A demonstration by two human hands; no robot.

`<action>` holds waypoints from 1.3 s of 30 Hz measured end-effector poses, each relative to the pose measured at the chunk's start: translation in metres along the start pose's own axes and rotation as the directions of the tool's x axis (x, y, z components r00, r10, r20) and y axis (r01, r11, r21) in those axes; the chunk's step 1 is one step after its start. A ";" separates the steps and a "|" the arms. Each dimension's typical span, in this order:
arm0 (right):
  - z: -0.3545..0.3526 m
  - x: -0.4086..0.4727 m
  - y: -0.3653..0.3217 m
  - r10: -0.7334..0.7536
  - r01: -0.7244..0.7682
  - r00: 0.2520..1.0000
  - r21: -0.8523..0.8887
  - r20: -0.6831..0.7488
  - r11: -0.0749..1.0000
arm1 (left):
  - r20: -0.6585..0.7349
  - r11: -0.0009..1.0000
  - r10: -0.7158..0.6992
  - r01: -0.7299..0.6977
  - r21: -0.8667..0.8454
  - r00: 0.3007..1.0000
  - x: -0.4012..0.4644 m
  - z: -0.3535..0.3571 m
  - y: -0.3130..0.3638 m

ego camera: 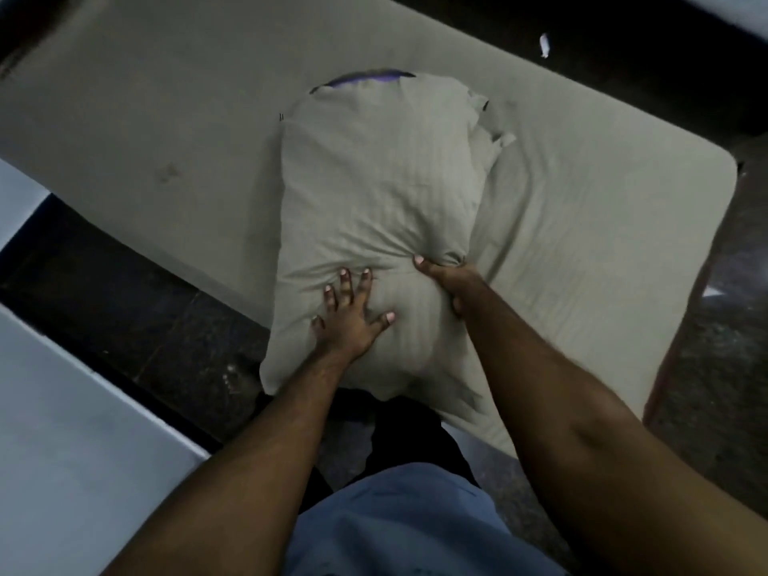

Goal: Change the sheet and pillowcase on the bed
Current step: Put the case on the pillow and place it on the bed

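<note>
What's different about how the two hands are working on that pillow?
The left hand lies flat with fingers spread, pressing on the pillow; the right hand is curled, pinching a bunch of the pillowcase fabric. The left sits nearer the pillow's middle, the right at its right edge. Both are bare and touch the pillow's near end.

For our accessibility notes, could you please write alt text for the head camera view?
A person's left hand presses flat on a grey-green pillow while the right hand grips its cover, on a bed with a matching sheet.
</note>
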State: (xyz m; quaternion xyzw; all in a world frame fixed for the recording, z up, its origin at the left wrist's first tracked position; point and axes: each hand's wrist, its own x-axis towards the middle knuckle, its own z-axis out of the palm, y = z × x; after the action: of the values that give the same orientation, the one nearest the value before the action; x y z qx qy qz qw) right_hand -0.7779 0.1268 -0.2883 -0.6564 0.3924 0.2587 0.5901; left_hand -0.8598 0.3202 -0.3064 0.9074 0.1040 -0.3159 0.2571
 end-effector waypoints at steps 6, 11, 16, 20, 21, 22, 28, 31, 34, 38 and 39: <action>0.072 -0.041 -0.048 -0.128 0.127 0.990 -0.008 -0.062 0.992 | -0.309 0.996 -0.039 0.013 -0.085 0.950 -0.007 -0.052 -0.021; 0.187 -0.084 -0.105 -0.296 0.287 0.952 -0.113 -0.082 0.951 | -0.378 0.963 -0.016 -0.087 -0.254 0.926 0.002 -0.143 -0.096; 0.313 -0.123 -0.155 -0.448 0.412 0.890 -0.275 -0.084 0.869 | -0.351 0.892 0.106 -0.246 -0.380 0.930 0.022 -0.256 -0.187; 0.401 -0.155 -0.206 -0.550 0.507 0.833 -0.315 -0.057 0.802 | -0.395 0.844 0.157 -0.331 -0.423 0.905 0.032 -0.355 -0.234; 0.416 -0.161 -0.217 -0.564 0.523 0.824 -0.314 -0.050 0.792 | -0.418 0.843 0.153 -0.339 -0.417 0.895 0.033 -0.374 -0.241; 0.436 -0.169 -0.231 -0.578 0.540 0.815 -0.307 -0.040 0.783 | -0.443 0.844 0.144 -0.344 -0.412 0.885 0.035 -0.396 -0.250; 0.536 -0.179 -0.291 -0.651 0.645 0.758 -0.208 0.050 0.735 | -0.584 0.890 0.022 -0.282 -0.358 0.811 0.052 -0.503 -0.295; 0.587 -0.181 -0.316 -0.665 0.670 0.741 -0.170 0.097 0.722 | -0.609 0.893 -0.015 -0.263 -0.366 0.793 0.069 -0.546 -0.321; 0.633 -0.166 -0.341 -0.679 0.690 0.724 -0.140 0.120 0.711 | -0.597 0.863 0.007 -0.306 -0.403 0.802 0.094 -0.584 -0.351; 0.680 -0.143 -0.379 -0.668 0.674 0.738 -0.059 0.096 0.736 | -0.514 0.861 0.282 -0.450 -0.236 0.810 0.110 -0.629 -0.395; 0.685 -0.139 -0.386 -0.661 0.666 0.744 -0.026 0.092 0.746 | -0.485 0.858 0.399 -0.504 -0.102 0.778 0.107 -0.632 -0.403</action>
State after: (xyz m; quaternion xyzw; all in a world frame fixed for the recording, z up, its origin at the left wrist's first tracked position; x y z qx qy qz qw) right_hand -0.4541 0.8236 -0.0719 -0.7590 0.1032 0.0680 0.6392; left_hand -0.5899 1.0006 -0.1127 0.9177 -0.0263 -0.0131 0.3963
